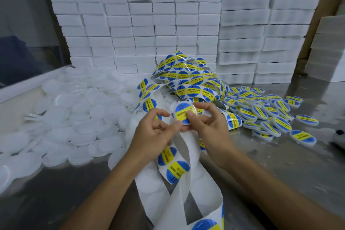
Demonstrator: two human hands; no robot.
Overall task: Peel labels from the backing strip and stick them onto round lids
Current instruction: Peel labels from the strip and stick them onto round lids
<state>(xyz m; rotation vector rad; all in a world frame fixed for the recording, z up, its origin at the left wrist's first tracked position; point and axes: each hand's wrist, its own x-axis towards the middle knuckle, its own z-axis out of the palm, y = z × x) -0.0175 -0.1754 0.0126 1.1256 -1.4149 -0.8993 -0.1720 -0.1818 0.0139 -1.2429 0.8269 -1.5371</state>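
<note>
— Holding what, centre of desk (280,173)?
— Both hands on one lid (183,115): right hand (211,127) pinches its edge, thumb on the blue-yellow label; left hand (155,132) fingers curled at its left rim, backing strip (186,155) trailing beneath.
— Surroundings?
— Bare white lids (65,117) heaped left, labelled lids (265,112) right, tangled label roll (188,78) behind, foam blocks (149,30) stacked beyond.
</note>
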